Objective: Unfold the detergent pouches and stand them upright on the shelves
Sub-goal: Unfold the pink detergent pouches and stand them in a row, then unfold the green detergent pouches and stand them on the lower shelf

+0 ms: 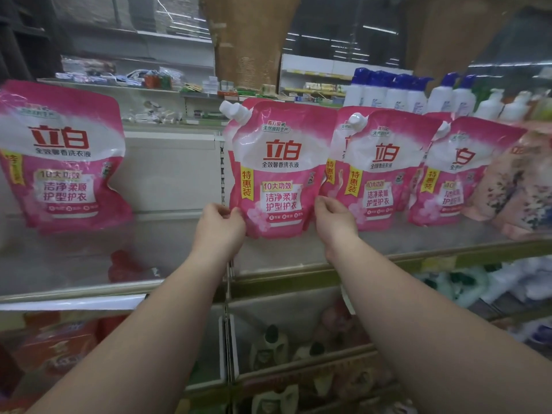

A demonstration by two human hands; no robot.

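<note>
- Left hand [219, 225] pinches the pink pouch [276, 171] at its lower left corner; right hand [334, 218] pinches its lower right.
- The pouch stands upright on the shelf [298, 255], white spout cap [231, 109] top left.

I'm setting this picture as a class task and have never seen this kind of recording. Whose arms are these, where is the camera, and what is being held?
There is no machine: a person wears a camera on the head, looking forward and down, so the arms you see are that person's own. The left hand and right hand pinch the two bottom corners of one pink detergent pouch, which is upright on a shop shelf. More pink pouches stand in a row to its right, and another pouch stands apart at the left. White bottles stand behind.
</note>
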